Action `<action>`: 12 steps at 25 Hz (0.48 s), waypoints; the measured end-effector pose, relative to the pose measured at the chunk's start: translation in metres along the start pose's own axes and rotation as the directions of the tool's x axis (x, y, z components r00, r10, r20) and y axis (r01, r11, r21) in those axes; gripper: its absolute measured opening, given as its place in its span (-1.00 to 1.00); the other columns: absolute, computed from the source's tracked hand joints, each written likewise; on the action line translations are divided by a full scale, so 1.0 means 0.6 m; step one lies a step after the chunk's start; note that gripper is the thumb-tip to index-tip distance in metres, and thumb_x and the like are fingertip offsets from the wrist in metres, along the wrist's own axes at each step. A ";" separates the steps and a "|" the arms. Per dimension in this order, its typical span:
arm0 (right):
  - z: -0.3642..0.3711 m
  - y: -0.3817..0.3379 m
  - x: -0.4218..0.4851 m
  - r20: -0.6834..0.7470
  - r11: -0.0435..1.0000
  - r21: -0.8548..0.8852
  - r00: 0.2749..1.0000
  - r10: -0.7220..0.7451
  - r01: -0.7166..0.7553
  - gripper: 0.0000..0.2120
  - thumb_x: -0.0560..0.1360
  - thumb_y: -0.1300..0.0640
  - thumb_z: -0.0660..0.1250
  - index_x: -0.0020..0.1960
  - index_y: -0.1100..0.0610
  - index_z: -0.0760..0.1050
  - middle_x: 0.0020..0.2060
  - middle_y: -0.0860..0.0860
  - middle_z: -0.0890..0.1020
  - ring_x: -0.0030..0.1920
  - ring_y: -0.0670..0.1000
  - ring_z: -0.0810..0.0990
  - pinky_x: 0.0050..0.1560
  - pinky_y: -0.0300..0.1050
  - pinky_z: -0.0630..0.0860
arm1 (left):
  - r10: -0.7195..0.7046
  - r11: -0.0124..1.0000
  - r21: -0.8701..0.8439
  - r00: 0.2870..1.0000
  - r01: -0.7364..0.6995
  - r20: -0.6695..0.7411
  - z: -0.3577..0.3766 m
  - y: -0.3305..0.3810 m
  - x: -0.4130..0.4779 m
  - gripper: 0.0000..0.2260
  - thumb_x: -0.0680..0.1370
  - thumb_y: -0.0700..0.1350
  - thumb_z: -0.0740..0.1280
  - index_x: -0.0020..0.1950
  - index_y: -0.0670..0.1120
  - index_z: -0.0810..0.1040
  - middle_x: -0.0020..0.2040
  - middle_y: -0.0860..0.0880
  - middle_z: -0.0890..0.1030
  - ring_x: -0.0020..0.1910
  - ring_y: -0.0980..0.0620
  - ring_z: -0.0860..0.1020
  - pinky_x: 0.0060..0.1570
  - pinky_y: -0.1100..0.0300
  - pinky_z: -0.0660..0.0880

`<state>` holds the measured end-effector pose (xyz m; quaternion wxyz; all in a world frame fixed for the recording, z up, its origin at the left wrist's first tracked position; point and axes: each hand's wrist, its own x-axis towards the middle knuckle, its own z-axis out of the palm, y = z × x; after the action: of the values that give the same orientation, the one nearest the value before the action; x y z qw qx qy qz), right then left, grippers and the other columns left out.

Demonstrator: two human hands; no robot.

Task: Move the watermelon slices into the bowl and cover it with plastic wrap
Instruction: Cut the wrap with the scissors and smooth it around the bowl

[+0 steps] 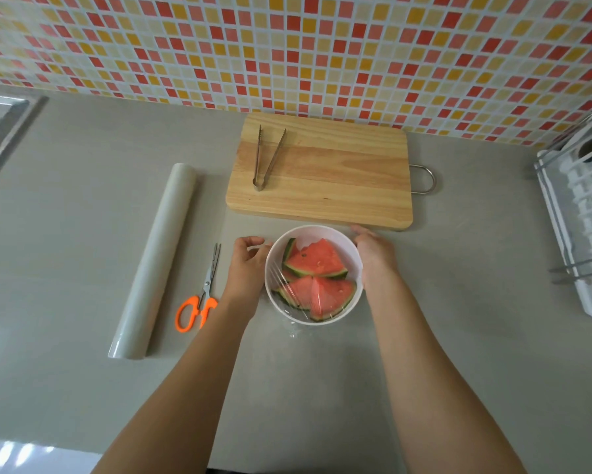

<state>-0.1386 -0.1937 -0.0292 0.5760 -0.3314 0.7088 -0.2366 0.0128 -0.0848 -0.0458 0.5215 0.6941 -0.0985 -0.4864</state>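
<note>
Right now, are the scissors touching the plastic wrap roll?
Apart. The head view shows bare counter between the scissors and the plastic wrap roll along their whole length.

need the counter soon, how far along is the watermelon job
Done: the watermelon slices are in the white bowl; only tongs lie on the cutting board. In hand: plastic wrap lies over the bowl, left hand pinching it, right hand against the bowl's side. Left: sealing the wrap around the rim.

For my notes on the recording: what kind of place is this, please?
Most likely a home kitchen: a tiled backsplash behind, a wooden cutting board with tongs on it, and a dish rack at the right edge.
</note>
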 end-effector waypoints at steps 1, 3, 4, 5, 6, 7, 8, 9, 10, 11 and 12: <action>0.000 -0.001 0.000 -0.003 1.000 -0.017 1.000 -0.002 0.002 -0.55 0.46 0.33 0.07 0.16 -0.01 0.56 -0.11 -0.09 0.53 -0.25 -0.11 0.53 -0.48 -0.36 0.39 | -0.001 0.998 -0.055 1.000 0.002 0.017 0.001 -0.001 -0.001 -0.85 0.55 -0.21 0.25 -0.03 0.06 0.40 -0.09 -0.08 0.57 -0.31 -0.03 0.52 -0.33 0.12 0.43; 0.002 -0.003 -0.001 -0.008 1.000 -0.028 1.000 0.003 -0.003 -0.56 0.46 0.32 0.08 0.18 -0.01 0.55 -0.08 -0.09 0.53 -0.24 -0.09 0.54 -0.39 -0.32 0.40 | 0.003 0.993 -0.121 0.999 0.000 0.032 0.002 -0.004 -0.003 -0.77 0.53 -0.27 0.25 0.00 0.08 0.44 -0.10 -0.09 0.58 -0.32 -0.03 0.54 -0.31 0.10 0.45; 0.003 -0.002 -0.001 -0.010 1.000 -0.015 1.000 0.004 -0.004 -0.57 0.47 0.32 0.08 0.18 0.01 0.55 -0.07 -0.06 0.54 -0.19 -0.03 0.57 -0.33 -0.29 0.42 | 0.011 0.992 -0.129 0.999 -0.006 0.039 0.001 -0.006 -0.004 -0.76 0.52 -0.29 0.26 -0.01 0.07 0.46 -0.11 -0.10 0.60 -0.31 -0.04 0.55 -0.30 0.10 0.46; 0.004 -0.001 0.001 -0.017 1.000 0.008 1.000 0.005 -0.005 -0.58 0.47 0.33 0.08 0.18 0.04 0.53 -0.05 -0.02 0.55 -0.14 0.03 0.57 -0.27 -0.24 0.45 | 0.026 0.994 -0.109 0.999 -0.021 0.045 -0.001 -0.009 -0.004 -0.77 0.52 -0.30 0.27 -0.03 0.04 0.49 -0.12 -0.10 0.61 -0.29 -0.06 0.57 -0.29 0.10 0.49; 0.004 -0.001 0.002 -0.017 1.000 0.030 1.000 0.007 -0.007 -0.60 0.47 0.34 0.08 0.17 0.06 0.52 -0.03 0.01 0.56 -0.09 0.06 0.56 -0.18 -0.18 0.48 | 0.054 0.998 -0.043 0.997 -0.052 0.047 -0.004 -0.011 -0.004 -0.80 0.53 -0.30 0.27 -0.06 0.02 0.52 -0.13 -0.10 0.62 -0.26 -0.09 0.58 -0.29 0.10 0.52; 0.005 0.000 0.002 -0.009 1.000 0.031 1.000 0.005 -0.005 -0.62 0.47 0.34 0.08 0.15 0.07 0.52 -0.02 0.04 0.56 -0.07 0.07 0.54 -0.09 -0.14 0.49 | 0.093 0.993 0.069 0.995 -0.096 0.042 -0.008 -0.011 -0.003 -0.82 0.54 -0.26 0.27 -0.09 0.01 0.54 -0.15 -0.09 0.63 -0.25 -0.10 0.59 -0.31 0.10 0.53; 0.004 0.001 0.003 0.000 1.000 -0.001 1.000 -0.008 0.008 -0.64 0.47 0.34 0.08 0.10 0.06 0.53 -0.03 0.05 0.57 -0.07 0.07 0.53 -0.06 -0.12 0.48 | 0.135 0.970 0.198 0.990 -0.140 0.034 -0.011 -0.007 0.000 -0.85 0.55 -0.21 0.26 -0.11 0.02 0.55 -0.18 -0.08 0.64 -0.27 -0.10 0.60 -0.35 0.11 0.54; 0.003 0.001 0.006 0.011 0.999 -0.046 1.000 -0.027 0.028 -0.68 0.47 0.33 0.09 0.02 0.05 0.53 -0.04 0.06 0.58 -0.10 0.07 0.53 -0.08 -0.12 0.47 | 0.179 0.930 0.321 0.984 -0.177 0.025 -0.014 -0.002 0.004 -0.88 0.56 -0.14 0.25 -0.10 0.03 0.56 -0.19 -0.07 0.65 -0.28 -0.10 0.60 -0.35 0.12 0.53; 0.001 0.000 0.007 0.034 0.994 -0.095 0.999 -0.042 0.045 -0.73 0.47 0.31 0.12 -0.06 0.05 0.53 -0.06 0.08 0.59 -0.16 0.06 0.54 -0.13 -0.14 0.46 | 0.217 0.885 0.419 0.976 -0.201 0.010 -0.018 0.003 0.010 -0.89 0.56 -0.07 0.24 -0.07 0.01 0.56 -0.18 -0.06 0.65 -0.25 -0.10 0.60 -0.32 0.13 0.52; -0.003 -0.003 0.010 0.067 0.986 -0.155 0.997 -0.047 0.057 -0.80 0.47 0.28 0.16 -0.13 0.05 0.52 -0.09 0.09 0.60 -0.22 0.05 0.53 -0.20 -0.15 0.45 | 0.235 0.846 0.493 0.972 -0.201 -0.007 -0.023 0.007 0.015 -0.83 0.57 0.00 0.22 -0.03 -0.02 0.57 -0.14 -0.06 0.65 -0.19 -0.09 0.60 -0.24 0.14 0.49; -0.007 -0.006 0.011 0.111 0.976 -0.211 0.993 -0.029 0.052 -0.87 0.49 0.20 0.22 -0.17 0.07 0.52 -0.14 0.10 0.60 -0.27 0.05 0.52 -0.24 -0.15 0.43 | 0.231 0.821 0.539 0.973 -0.187 -0.015 -0.028 0.008 0.021 -0.73 0.59 0.07 0.18 0.00 -0.06 0.59 -0.11 -0.07 0.65 -0.14 -0.07 0.58 -0.16 0.13 0.46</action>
<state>-0.1428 -0.2013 -0.0303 0.5693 -0.4179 0.6913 -0.1530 0.0341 -0.0845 -0.0491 0.3615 0.8154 -0.2843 -0.3515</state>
